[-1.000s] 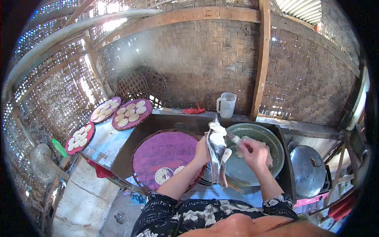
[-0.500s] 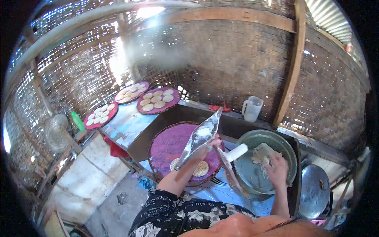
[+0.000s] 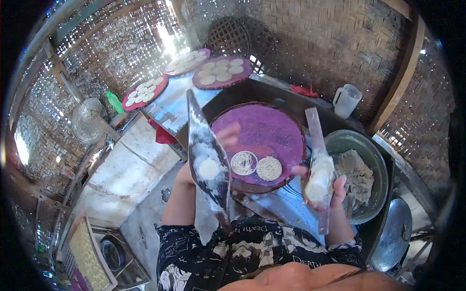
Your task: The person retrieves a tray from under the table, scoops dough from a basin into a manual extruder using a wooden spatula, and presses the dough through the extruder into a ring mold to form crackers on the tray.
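Note:
My left hand point(image 3: 227, 136) is partly hidden behind a pointed dark press piece point(image 3: 196, 131), holding it up tilted; a round white mass fills its middle. The fingers past its edge are blurred. My right hand point(image 3: 337, 191) grips a flat bar point(image 3: 316, 127) with a white plunger; pale dough point(image 3: 321, 177) is smeared on and around it. Between the hands, a round purple-covered tray point(image 3: 262, 128) carries a white ring point(image 3: 244, 163) with noodle strands in it and a flat round noodle cake point(image 3: 269, 168). To the right, a large green-grey basin point(image 3: 334, 140) contains lumpy dough point(image 3: 357, 177).
Three purple-lined trays point(image 3: 223, 85) with pale discs stand at the back left. A clear jug point(image 3: 347, 101) and a red item point(image 3: 305, 90) sit along the back ledge. A metal lid point(image 3: 393, 235) lies right of the basin. Woven walls point(image 3: 330, 43) enclose the corner.
My right hand has left the basin and now holds the plunger bar, apart from the press piece in my left hand. The press piece has moved left and turned more upright. The view has shifted.

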The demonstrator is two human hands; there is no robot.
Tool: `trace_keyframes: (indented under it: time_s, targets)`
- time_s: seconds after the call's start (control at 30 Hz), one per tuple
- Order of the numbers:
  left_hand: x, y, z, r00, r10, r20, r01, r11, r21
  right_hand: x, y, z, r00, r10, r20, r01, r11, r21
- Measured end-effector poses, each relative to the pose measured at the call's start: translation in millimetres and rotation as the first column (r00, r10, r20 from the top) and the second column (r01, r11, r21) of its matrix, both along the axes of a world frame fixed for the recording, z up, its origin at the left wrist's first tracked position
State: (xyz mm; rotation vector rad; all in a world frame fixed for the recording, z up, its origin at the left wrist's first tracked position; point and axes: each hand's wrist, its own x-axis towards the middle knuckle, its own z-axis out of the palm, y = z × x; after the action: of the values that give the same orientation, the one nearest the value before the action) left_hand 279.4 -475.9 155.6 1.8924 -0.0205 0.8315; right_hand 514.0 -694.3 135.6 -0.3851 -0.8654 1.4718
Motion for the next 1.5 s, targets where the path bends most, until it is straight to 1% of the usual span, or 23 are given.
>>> trace_keyframes:
  time_s: [0.03, 0.07, 0.1, 0.2, 0.27, 0.37, 0.43, 0.47, 0.5, 0.67, 0.7, 0.87, 0.97, 1.0, 1.03, 1.13, 1.17, 1.2, 1.23, 1.27, 1.3, 1.37, 1.5]
  targets:
    - [-15, 2, -4, 0.993, -0.033, -0.111, 0.053, 0.982, 0.184, -7, -2, 19, 0.986, -0.126, 0.113, 0.138, 0.986, -0.099]
    - [-17, 1, -11, 0.989, -0.006, -0.147, 0.027, 0.99, 0.136, -7, 11, 14, 0.984, -0.116, 0.132, 0.125, 0.99, -0.065]
    - [-16, -5, -15, 0.982, 0.103, -0.158, -0.083, 0.989, 0.126, -15, 18, 23, 0.939, -0.237, 0.25, 0.255, 0.966, -0.041]
    - [-6, -10, -11, 0.945, 0.261, -0.196, -0.239, 0.963, 0.128, -44, 46, 35, 0.689, -0.504, 0.521, 0.481, 0.856, 0.192]
    - [-4, 2, -16, 0.944, 0.274, -0.184, -0.256, 0.96, 0.115, -52, 63, 40, 0.426, -0.623, 0.656, 0.466, 0.773, 0.432]
    - [-7, 20, -24, 0.904, 0.413, -0.113, -0.351, 0.866, 0.356, -64, 80, 56, -0.062, -0.708, 0.703, 0.227, 0.676, 0.701]
    - [-12, 28, -23, 0.873, 0.486, -0.04, -0.399, 0.759, 0.514, -80, 85, 62, -0.184, -0.723, 0.666, 0.168, 0.645, 0.746]
    - [-14, 31, -24, 0.875, 0.484, -0.028, -0.413, 0.774, 0.479, -89, 88, 63, -0.241, -0.727, 0.643, 0.138, 0.63, 0.764]
    - [-16, 33, -25, 0.876, 0.482, -0.018, -0.425, 0.789, 0.444, -97, 91, 63, -0.29, -0.744, 0.601, 0.112, 0.597, 0.794]
    - [-24, 50, -32, 0.842, 0.519, -0.147, -0.304, 0.681, 0.667, -126, 105, 48, -0.311, -0.734, 0.604, 0.128, 0.598, 0.791]
    - [-25, 50, -29, 0.861, 0.478, -0.173, -0.286, 0.737, 0.613, -129, 108, 42, -0.328, -0.733, 0.596, 0.129, 0.59, 0.797]
    - [-6, 67, -63, 0.893, 0.447, -0.049, -0.326, 0.717, 0.616, -137, 121, 19, -0.397, -0.637, 0.661, 0.24, 0.623, 0.745]
    - [10, 80, -87, 0.919, 0.393, -0.007, -0.331, 0.783, 0.526, -117, 127, 33, -0.337, -0.576, 0.745, 0.213, 0.724, 0.656]
    - [14, 83, -88, 0.927, 0.375, -0.034, -0.322, 0.837, 0.443, -104, 125, 28, -0.028, -0.443, 0.896, 0.344, 0.838, 0.424]
    - [16, 82, -85, 0.918, 0.395, -0.033, -0.356, 0.86, 0.366, -86, 122, 18, 0.3, -0.275, 0.914, 0.385, 0.911, 0.148]
    - [17, 90, -65, 0.943, 0.324, -0.07, -0.279, 0.891, 0.359, -72, 117, 23, 0.675, 0.118, 0.728, 0.142, 0.948, -0.285]
    - [19, 98, -56, 0.991, -0.014, -0.131, 0.028, 0.994, 0.105, -63, 108, 27, 0.649, 0.227, 0.726, 0.097, 0.922, -0.374]
    - [16, 107, -38, 0.917, -0.399, -0.008, 0.386, 0.891, -0.238, -61, 103, 17, 0.715, 0.177, 0.676, 0.085, 0.938, -0.337]
    - [9, 116, -14, 0.788, -0.579, 0.211, 0.594, 0.625, -0.507, -60, 99, 8, 0.775, 0.134, 0.617, 0.073, 0.952, -0.297]
    - [20, 127, -5, 0.607, -0.611, 0.508, 0.784, 0.357, -0.507, -63, 97, 10, 0.817, 0.171, 0.55, 0.046, 0.932, -0.359]
    - [20, 125, 19, 0.482, -0.594, 0.644, 0.864, 0.201, -0.461, -66, 96, 17, 0.856, 0.205, 0.474, 0.016, 0.908, -0.42]
    - [42, 118, 34, 0.073, -0.709, 0.701, 0.997, 0.05, -0.053, -62, 86, 10, 0.881, 0.242, 0.407, -0.035, 0.891, -0.453]
    - [51, 112, 29, 0.155, -0.72, 0.677, 0.988, 0.127, -0.092, -45, 68, 5, 0.897, 0.193, 0.397, 0.02, 0.88, -0.475]
